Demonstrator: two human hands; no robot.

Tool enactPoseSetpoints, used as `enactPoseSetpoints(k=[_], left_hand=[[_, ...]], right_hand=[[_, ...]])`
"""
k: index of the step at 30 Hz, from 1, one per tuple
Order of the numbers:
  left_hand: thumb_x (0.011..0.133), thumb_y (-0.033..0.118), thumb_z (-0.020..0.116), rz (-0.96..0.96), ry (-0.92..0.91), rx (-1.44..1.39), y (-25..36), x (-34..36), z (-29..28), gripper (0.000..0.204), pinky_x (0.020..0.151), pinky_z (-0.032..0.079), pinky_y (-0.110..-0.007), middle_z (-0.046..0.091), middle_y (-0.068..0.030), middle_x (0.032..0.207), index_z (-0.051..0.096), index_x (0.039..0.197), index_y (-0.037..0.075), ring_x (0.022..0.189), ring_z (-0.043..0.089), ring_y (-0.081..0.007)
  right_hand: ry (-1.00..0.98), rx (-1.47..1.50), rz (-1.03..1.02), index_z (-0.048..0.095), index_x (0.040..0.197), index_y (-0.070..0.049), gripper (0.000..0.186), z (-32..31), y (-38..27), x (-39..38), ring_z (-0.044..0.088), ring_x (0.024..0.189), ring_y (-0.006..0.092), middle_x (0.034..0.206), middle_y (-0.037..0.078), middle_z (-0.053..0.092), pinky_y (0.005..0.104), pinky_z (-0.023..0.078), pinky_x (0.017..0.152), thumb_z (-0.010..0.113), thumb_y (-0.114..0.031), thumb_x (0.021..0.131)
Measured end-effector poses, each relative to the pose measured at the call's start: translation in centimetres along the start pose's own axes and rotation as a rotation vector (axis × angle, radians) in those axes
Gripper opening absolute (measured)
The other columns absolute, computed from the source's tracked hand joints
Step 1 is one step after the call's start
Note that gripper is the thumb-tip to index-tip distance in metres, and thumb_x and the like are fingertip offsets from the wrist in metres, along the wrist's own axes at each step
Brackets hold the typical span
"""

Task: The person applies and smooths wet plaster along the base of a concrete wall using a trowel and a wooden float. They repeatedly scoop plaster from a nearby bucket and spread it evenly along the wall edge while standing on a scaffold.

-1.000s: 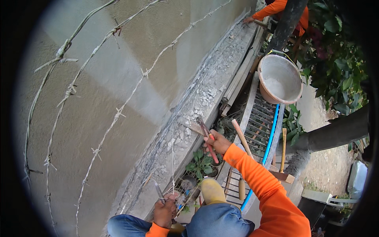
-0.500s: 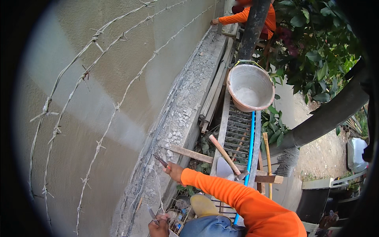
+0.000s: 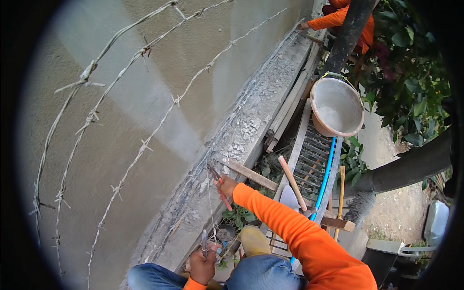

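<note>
My right hand (image 3: 226,186) is closed on red-handled pliers (image 3: 224,199), their jaws at the cracked groove along the wall's foot (image 3: 205,159), beside a wooden board (image 3: 247,171). A thin white string (image 3: 211,212) runs down from near the jaws toward my left hand (image 3: 203,265). That hand is closed on a greyish metal tool (image 3: 205,240), held upright, with string at it; its exact kind is unclear. Broken concrete bits (image 3: 241,140) lie along the ledge (image 3: 256,125).
Barbed wire (image 3: 113,188) spans the wall. A bucket (image 3: 337,116) sits on a metal ladder-like grating (image 3: 309,159) with a hammer (image 3: 292,179), a trowel (image 3: 288,197) and blue pipe (image 3: 327,171). A co-worker (image 3: 357,29) reaches to the wall, near a dark post (image 3: 343,48) and foliage.
My right hand with the pliers has moved left, from over the rubble to the groove at the wall. My left hand's tool now points more upright. The view has shifted with my head.
</note>
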State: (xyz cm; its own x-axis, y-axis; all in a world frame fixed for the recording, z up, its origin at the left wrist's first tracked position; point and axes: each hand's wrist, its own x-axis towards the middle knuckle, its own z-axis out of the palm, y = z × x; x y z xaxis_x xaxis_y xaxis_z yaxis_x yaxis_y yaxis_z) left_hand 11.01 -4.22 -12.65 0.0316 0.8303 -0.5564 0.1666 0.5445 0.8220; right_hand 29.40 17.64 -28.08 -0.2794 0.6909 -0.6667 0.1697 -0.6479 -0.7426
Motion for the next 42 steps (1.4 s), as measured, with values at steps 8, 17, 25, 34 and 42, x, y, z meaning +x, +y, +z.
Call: enactPoseSetpoints(k=[8, 17, 25, 34, 42], left_hand=[[0.101, 0.018, 0.059, 0.052, 0.007, 0.060, -0.4, 0.1, -0.1, 0.022, 0.049, 0.027, -0.022, 0.045, 0.0078, 0.060, 0.071, 0.102, -0.001, 0.053, 0.037, -0.0029], [0.098, 0.017, 0.064, -0.058, -0.021, 0.087, 1.1, -0.9, 0.4, 0.019, 0.051, 0.033, -0.023, 0.050, 0.0053, 0.063, 0.071, 0.102, 0.000, 0.056, 0.045, -0.0051], [0.101, 0.016, 0.054, 0.312, -0.062, 0.282, 7.5, -5.0, -0.9, 0.021, 0.059, 0.042, -0.036, 0.060, -0.0065, 0.070, 0.067, 0.099, -0.001, 0.064, 0.053, -0.0174], [0.105, 0.028, 0.052, 0.299, -0.085, 0.226, 15.6, 0.9, -3.4, 0.035, 0.044, 0.027, -0.025, 0.042, 0.0077, 0.055, 0.060, 0.080, 0.005, 0.048, 0.036, -0.0037], [0.104, 0.034, 0.054, 0.321, -0.265, 0.225, 20.5, 3.9, 1.7, 0.044, 0.044, 0.033, -0.025, 0.047, 0.0043, 0.054, 0.058, 0.070, 0.008, 0.047, 0.043, -0.0049]], right_hand=[[0.081, -0.015, -0.079, 0.040, 0.106, -0.005, 0.033, 0.0, 2.2, 0.9, 0.056, 0.058, 0.0207, 0.083, 0.011, 0.054, 0.0450, 0.056, 0.052, 0.050, -0.036, 0.103], [0.040, 0.065, 0.017, 0.040, 0.121, -0.010, 0.036, 0.7, 0.5, 0.2, 0.051, 0.043, 0.0231, 0.065, 0.011, 0.050, 0.0401, 0.047, 0.039, 0.048, -0.040, 0.102], [0.322, -0.429, -0.327, 0.046, 0.105, -0.005, 0.030, -6.0, 7.2, -15.8, 0.063, 0.084, 0.0452, 0.086, 0.024, 0.062, 0.0507, 0.047, 0.073, 0.058, -0.031, 0.099], [1.013, -1.051, -0.039, 0.059, 0.114, -0.016, 0.031, -22.8, 13.2, -15.9, 0.055, 0.107, 0.0365, 0.111, 0.015, 0.055, 0.0524, 0.045, 0.087, 0.061, -0.039, 0.094], [0.942, -0.757, -0.423, 0.053, 0.131, -0.008, 0.060, -18.8, 5.5, -17.4, 0.046, 0.126, 0.0372, 0.136, 0.018, 0.048, 0.0528, 0.037, 0.103, 0.073, -0.043, 0.086]])
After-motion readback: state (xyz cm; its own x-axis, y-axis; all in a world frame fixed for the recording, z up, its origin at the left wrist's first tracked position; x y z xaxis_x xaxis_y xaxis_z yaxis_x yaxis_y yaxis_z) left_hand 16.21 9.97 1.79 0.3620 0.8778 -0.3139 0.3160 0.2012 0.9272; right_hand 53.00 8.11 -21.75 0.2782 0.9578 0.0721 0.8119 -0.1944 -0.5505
